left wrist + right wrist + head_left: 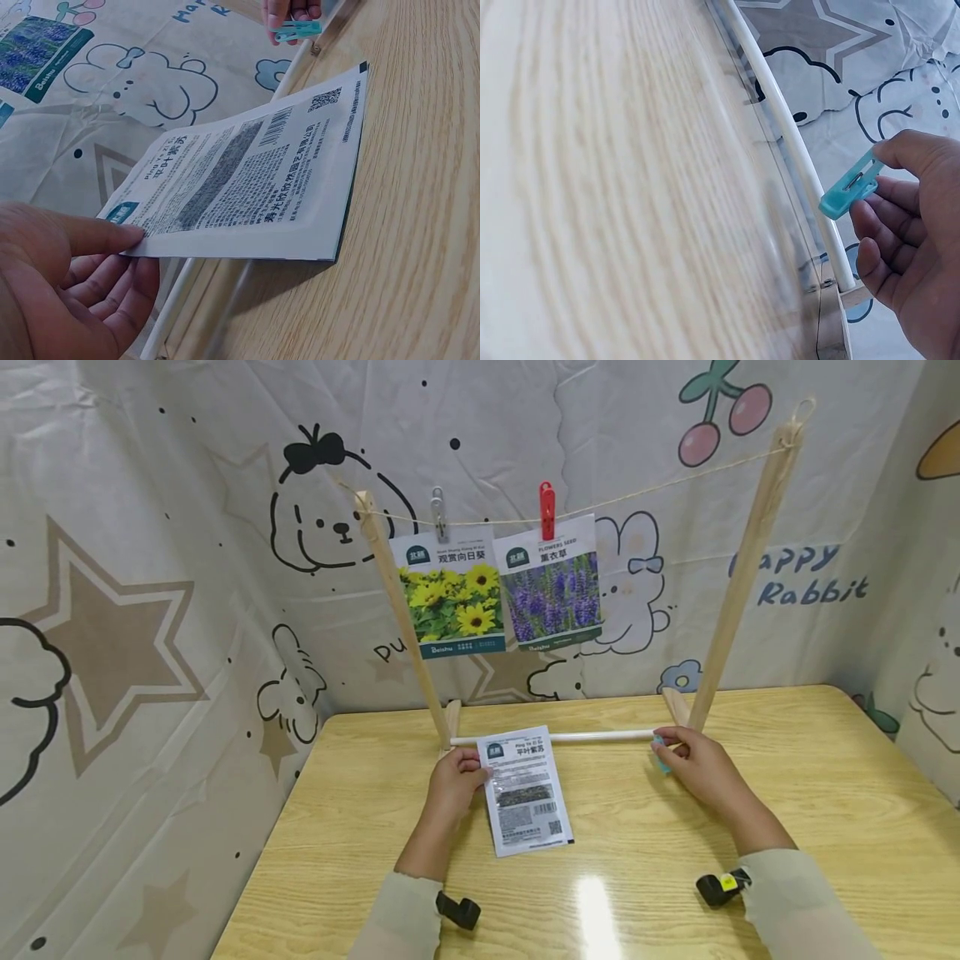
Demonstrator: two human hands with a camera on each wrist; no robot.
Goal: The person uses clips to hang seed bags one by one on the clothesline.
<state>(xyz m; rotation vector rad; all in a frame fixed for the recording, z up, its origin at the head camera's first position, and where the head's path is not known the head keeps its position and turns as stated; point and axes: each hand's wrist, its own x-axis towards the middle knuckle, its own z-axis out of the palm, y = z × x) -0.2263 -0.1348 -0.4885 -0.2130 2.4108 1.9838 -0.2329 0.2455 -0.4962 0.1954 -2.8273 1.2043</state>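
Observation:
My left hand [453, 785] pinches a seed packet [525, 793] by its left edge, thumb on top, with the printed back facing up. In the left wrist view the packet [232, 180] slants over the wooden table. A turquoise clothespin [853, 186] sits between the thumb and fingers of my right hand [705, 772], near the right end of the white rod [600, 737]. Beyond the hands, a sunflower packet [453, 602] hangs from a twine line [660, 491] under a grey clothespin [438, 514]. Beside it a lavender packet [553, 589] hangs under a red clothespin [547, 510].
Two wooden posts, the left post [405, 618] and the right post [742, 577], hold up the twine, with the rod joining them low down. Behind the wooden table [637, 860] hangs a printed cloth [487, 427]. Black straps circle both wrists.

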